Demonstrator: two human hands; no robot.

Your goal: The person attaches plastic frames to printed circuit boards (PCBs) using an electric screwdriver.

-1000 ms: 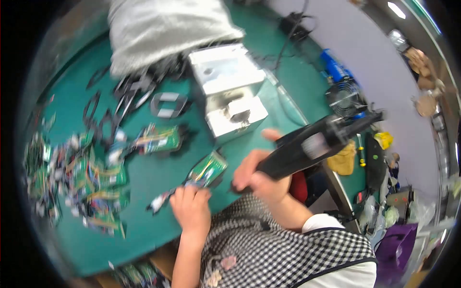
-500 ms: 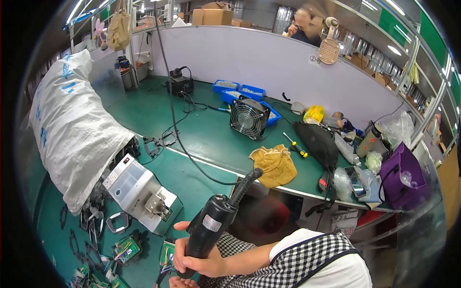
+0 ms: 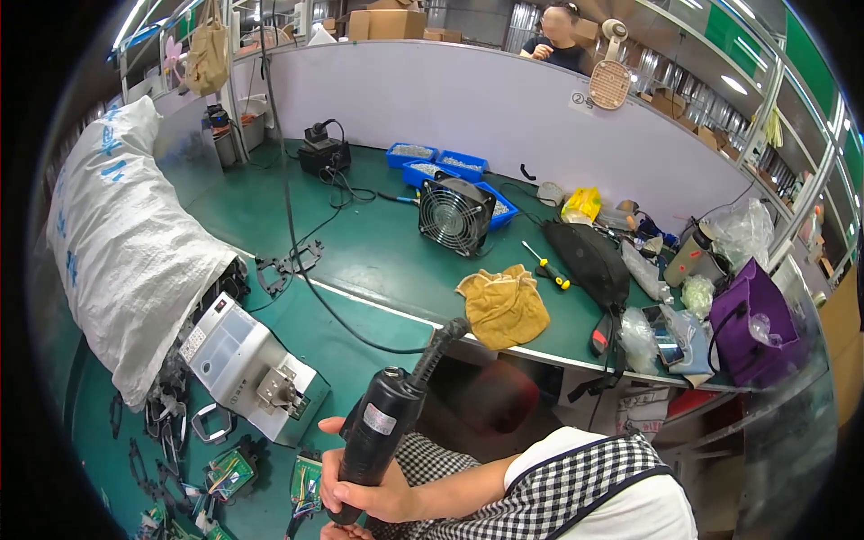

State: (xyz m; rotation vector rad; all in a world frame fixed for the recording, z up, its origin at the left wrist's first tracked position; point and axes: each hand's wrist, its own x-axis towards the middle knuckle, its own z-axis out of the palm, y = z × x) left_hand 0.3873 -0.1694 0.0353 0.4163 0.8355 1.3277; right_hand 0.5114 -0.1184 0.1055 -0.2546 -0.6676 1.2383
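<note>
The right hand [image 3: 385,497] is wrapped around the black electric screwdriver [image 3: 372,430], gripping its lower body, with the index finger reaching out past the side of the tool. The screwdriver stands tilted, its top leaning to the right; a thick ribbed cord sleeve [image 3: 439,349] rises from that end. Its lower end goes down behind the right hand's fingers, so the tip is hidden.

The left hand [image 3: 347,533] shows only as a few fingers at the lower edge, directly below the right hand and the bottom of the screwdriver. Whether it is grasping anything cannot be told.

A green circuit board [image 3: 307,483] with wires lies on the bench [image 3: 270,495] just left of the right hand, above and to the left of the left hand's fingers. Farther left lies a wired circuit board [image 3: 231,472], apart from both hands, with an oval grey frame [image 3: 200,429] just above it. Beyond the hands, up and to the left, stands a white box-shaped machine [image 3: 236,349] with a metal bracket [image 3: 279,389] on its front.
</note>
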